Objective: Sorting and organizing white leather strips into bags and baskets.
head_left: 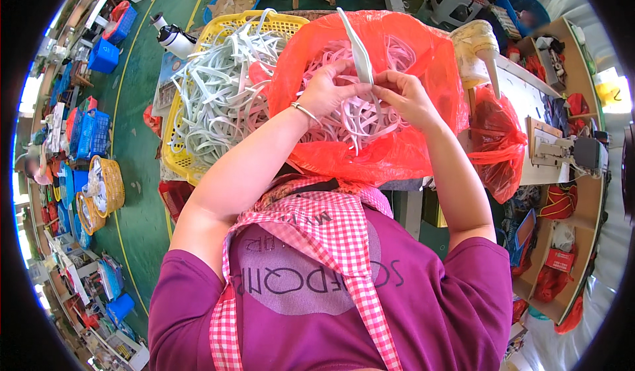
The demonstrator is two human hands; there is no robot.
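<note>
Above the red plastic bag [311, 37], I hold up a pale strap [359, 52] with a wide, pointed upper part and a thin tail. My left hand [329, 94] pinches it between thumb and fingers from the left. The fingers of my right hand [405, 97] close on it at nearly the same spot, so the two thumbs almost meet. Inside the open bag lies a heap of thin pale strips [344, 121], tinted pink by the plastic. A yellow basket [177, 142] just to the left is heaped with similar white strips [221, 83].
A glue-stained container with a spout [477, 50] stands right of the bag. Below it hangs a tied red bag [497, 146], with a sewing machine [575, 154] farther right. A white bottle [175, 40] stands beyond the basket. Across the green floor [149, 99] are several baskets.
</note>
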